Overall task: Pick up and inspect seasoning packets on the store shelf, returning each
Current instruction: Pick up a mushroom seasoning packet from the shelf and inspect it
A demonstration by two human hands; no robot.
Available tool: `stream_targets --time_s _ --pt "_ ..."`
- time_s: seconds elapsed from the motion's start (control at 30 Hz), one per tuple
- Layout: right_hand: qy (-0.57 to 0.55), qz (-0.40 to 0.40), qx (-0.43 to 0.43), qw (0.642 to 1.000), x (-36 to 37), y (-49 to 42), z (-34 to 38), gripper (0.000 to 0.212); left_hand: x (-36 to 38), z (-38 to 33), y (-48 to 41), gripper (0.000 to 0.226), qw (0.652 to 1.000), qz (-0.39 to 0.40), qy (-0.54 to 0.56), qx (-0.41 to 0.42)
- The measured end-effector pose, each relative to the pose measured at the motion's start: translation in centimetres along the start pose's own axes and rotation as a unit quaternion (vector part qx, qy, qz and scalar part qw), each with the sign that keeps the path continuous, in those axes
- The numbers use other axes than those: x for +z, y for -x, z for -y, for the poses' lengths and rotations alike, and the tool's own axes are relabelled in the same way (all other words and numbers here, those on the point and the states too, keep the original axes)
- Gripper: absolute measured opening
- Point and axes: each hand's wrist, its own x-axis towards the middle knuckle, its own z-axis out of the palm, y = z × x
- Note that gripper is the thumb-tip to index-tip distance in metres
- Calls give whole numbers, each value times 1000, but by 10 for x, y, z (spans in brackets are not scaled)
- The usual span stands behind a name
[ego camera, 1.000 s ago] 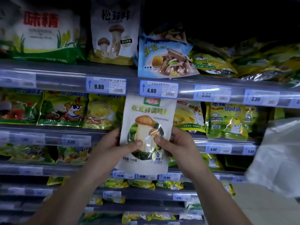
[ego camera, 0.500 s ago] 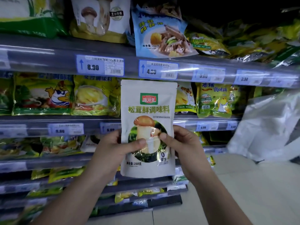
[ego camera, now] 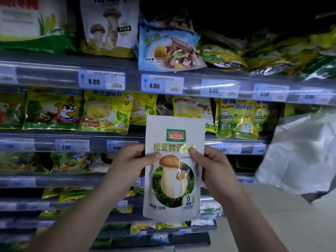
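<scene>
A white mushroom seasoning packet with a green logo and a mushroom picture is held upright in front of the store shelves, its printed front facing me. My left hand grips its left edge, thumb across the front. On the other side my right hand grips the right edge, its thumb over the yellow-green lettering. The fingers of both hands are hidden behind the packet. A similar white mushroom packet stands on the top shelf at the upper left.
Rows of yellow chicken seasoning packets fill the shelf behind the packet. A blue soup packet leans over the top shelf rail with its price tags. A crumpled clear plastic bag hangs at the right. Pale floor lies lower right.
Both hands shifted up the packet from its middle to just below the lettering. The packet now sits lower against the shelves, below the second row of goods.
</scene>
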Motion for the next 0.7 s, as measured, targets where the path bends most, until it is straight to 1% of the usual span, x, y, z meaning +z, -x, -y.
stream_targets --time_s 0.1,0.2,0.27,0.37,0.4,0.5,0.57,0.7 --pt "16 14 13 1000 -17 -7 5 29 20 -6 -5 22 1000 -17 15 18" --pt "5 44 24 999 -29 -14 9 32 36 -9 -13 20 999 -27 5 36" --pt "-12 62 37 997 -36 -20 12 36 44 -8 -17 19 999 -28 23 26" --pt "-29 75 56 995 -46 -29 18 37 52 -10 -25 19 994 -51 98 -12" --pt "-33 79 62 994 -49 -33 19 38 53 -10 -28 21 991 -54 123 -27" --pt "-53 87 84 991 -58 -44 22 41 58 -8 -36 43 978 -54 191 -60" --pt "-58 82 96 990 -64 -52 23 42 61 -7 -39 52 974 -52 212 -67" --pt "-48 94 105 989 -72 -62 23 44 61 -6 -43 51 973 -26 219 -72"
